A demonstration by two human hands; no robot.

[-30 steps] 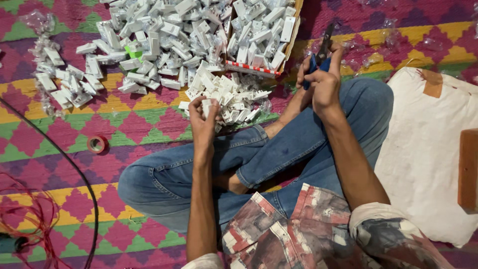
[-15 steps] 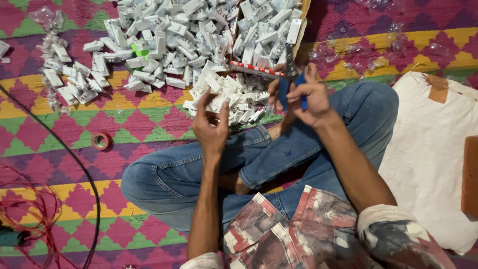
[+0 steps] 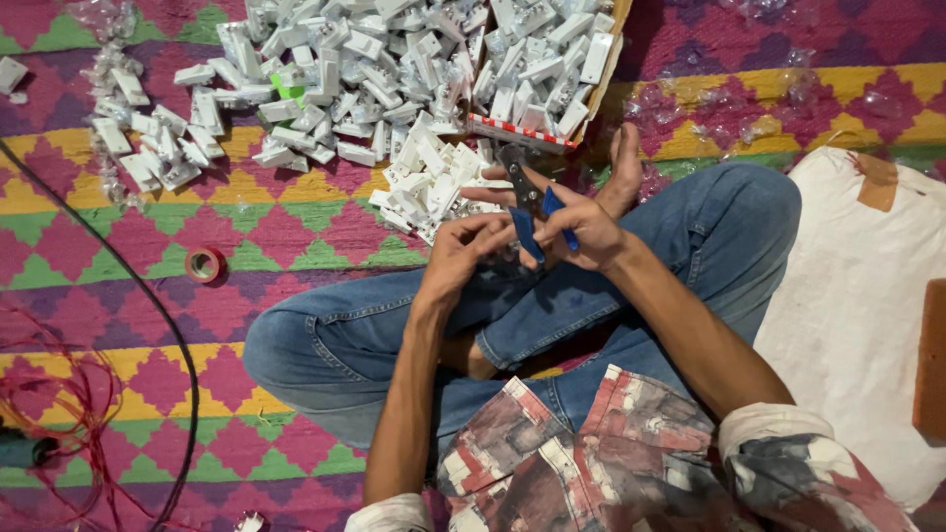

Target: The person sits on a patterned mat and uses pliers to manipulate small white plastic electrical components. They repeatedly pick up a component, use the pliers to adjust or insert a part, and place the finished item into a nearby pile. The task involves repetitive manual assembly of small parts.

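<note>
Zigzag-patterned woven mat lies underneath, strewn with small white plastic parts. Above the crossed legs, the right hand grips blue-handled pliers. The left hand meets them, fingers curled; what it pinches cannot be told.

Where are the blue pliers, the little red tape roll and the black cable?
blue-handled pliers [image 3: 540, 212], head view, on a blue handle in the right hand [image 3: 581, 236].
red tape roll [image 3: 204, 264], head view, on its ring.
black cable [image 3: 148, 296], head view, on its curve across the mat.
</note>
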